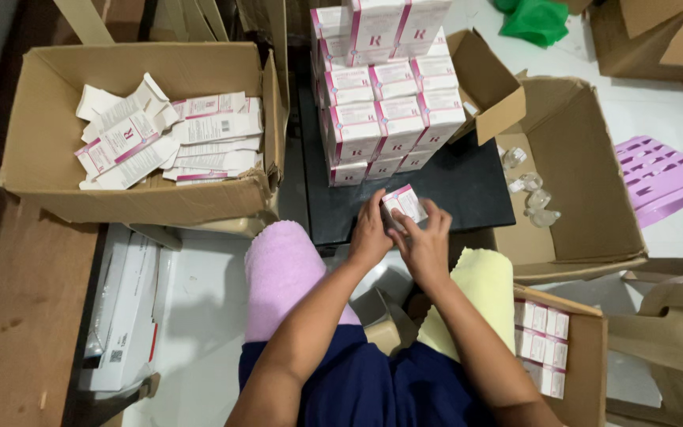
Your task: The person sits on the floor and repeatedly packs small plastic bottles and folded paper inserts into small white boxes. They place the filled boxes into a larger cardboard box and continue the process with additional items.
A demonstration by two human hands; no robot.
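1. A cardboard box (41, 150) at far left holds flattened white-and-pink cartons (167, 138).
2. The left hand (371, 235) grasps a small white-and-pink carton (404, 204) at its left edge, just above the black worktop (468, 186).
3. The right hand (424, 245) grips the same carton from the right.
4. Behind them, finished cartons stand stacked (389, 103).
5. An open box (586, 182) at right holds clear vials (537, 199).

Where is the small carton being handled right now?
Centre of the head view: the carton sits between both hands, at the black board's near edge, just below the stack.
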